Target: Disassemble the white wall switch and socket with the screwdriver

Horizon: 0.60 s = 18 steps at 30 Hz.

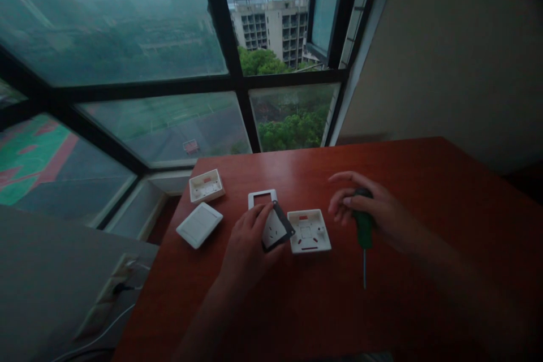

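Observation:
My left hand [250, 240] grips a wall socket [275, 232] by its edges; its white face has slots and a dark frame runs around it. Just right of it, a white mounting box [309, 232] lies with its hollow side up on the table. Behind the socket is a white cover frame [255, 198], partly hidden by my left hand. My right hand [365, 206] holds a screwdriver [363, 232] by its green handle, between thumb and palm, with the shaft pointing down toward me. The index finger of that hand stretches out to the left.
Another white mounting box [207, 186] and a white switch plate [199, 225] lie near the left side of the reddish-brown table [416, 181]. Windows with dark frames [241, 83] stand beyond the far edge. Low on the left wall, a plug [121, 288] sits in an outlet strip.

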{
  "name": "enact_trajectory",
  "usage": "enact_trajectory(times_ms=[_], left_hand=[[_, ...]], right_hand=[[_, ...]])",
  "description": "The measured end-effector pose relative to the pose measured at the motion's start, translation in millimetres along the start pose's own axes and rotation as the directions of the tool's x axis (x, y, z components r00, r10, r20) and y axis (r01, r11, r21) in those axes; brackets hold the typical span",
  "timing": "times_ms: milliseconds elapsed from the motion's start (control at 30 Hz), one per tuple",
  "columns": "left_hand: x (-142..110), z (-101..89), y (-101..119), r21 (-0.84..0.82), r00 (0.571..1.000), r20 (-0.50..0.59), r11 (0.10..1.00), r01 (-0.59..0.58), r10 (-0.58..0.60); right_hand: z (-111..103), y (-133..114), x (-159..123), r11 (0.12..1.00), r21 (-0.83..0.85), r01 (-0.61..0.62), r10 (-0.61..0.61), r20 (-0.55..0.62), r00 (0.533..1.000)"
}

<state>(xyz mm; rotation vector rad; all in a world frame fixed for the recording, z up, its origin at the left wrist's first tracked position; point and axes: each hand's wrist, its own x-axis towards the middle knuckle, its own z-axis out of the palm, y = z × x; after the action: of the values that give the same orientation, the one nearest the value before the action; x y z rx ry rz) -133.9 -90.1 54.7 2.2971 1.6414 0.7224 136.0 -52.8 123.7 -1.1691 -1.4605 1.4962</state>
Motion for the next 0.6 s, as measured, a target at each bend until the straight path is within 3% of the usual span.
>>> enact_trajectory(times_ms=[133,267,467,600], left_hand=[[4,-5.7,-19,0.091,0.997,-0.03,0.993,0.071,-0.068],[4,-6.9,-26,0.115,0.997,-0.012,0.99,0.078,-0.077],[-1,-2.9,-22,0.064,0.995,0.029,0.994,0.088,-0.09],[-5,-0.8,-20,0.066,0.995,0.066,0.995,0.074,-0.078]], right_hand=[[-20,0,-4,0.991,-0.128,0.048,-0.065,-0.131,0.989],[-30,6,-4,0.978,-0.208,-0.001,-0.038,-0.184,0.982],[-38,35,-3,0.994,-0.012,-0.105,0.095,-0.338,0.936],[-38,57,-9,0.978,0.124,-0.165,0.199,-0.352,0.914]])
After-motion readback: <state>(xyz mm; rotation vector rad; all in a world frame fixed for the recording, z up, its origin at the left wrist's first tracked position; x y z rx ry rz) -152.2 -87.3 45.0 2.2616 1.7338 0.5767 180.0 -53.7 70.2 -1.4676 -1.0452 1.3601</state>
